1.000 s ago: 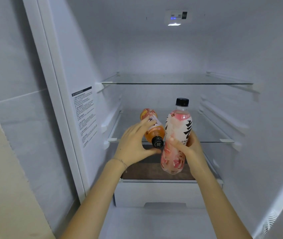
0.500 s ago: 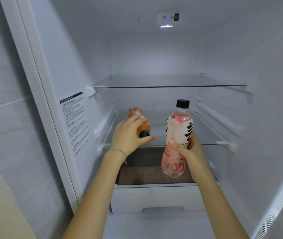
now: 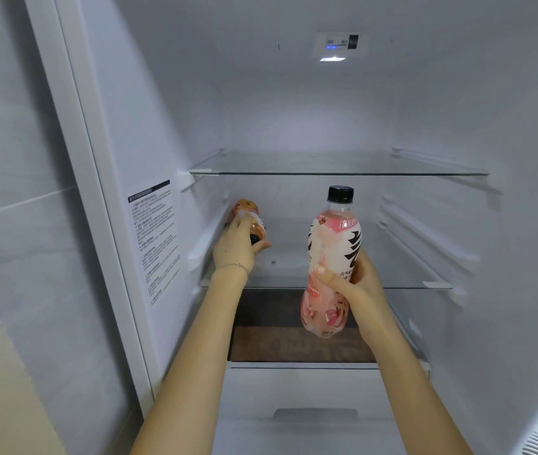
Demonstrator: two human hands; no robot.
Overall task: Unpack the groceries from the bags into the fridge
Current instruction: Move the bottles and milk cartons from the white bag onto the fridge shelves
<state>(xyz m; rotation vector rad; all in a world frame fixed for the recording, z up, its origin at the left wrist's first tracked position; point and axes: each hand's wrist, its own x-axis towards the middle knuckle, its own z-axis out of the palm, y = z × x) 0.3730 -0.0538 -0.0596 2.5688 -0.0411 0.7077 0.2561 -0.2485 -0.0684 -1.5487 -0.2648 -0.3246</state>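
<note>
Two bottles: left hand (image 3: 234, 249) fingers curled round orange bottle (image 3: 248, 214), long axis 12-to-6, cap at 6, at glass shelf (image 3: 425, 286) 9 o'clock side; right hand (image 3: 357, 285) fingers clamp pink bottle (image 3: 333, 254) upright at 3 o'clock

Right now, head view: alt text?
In the fridge, the left hand holds an orange bottle on its side, cap toward the camera, at the left end of the lower glass shelf. The right hand grips a pink bottle upright in front of it.
</note>
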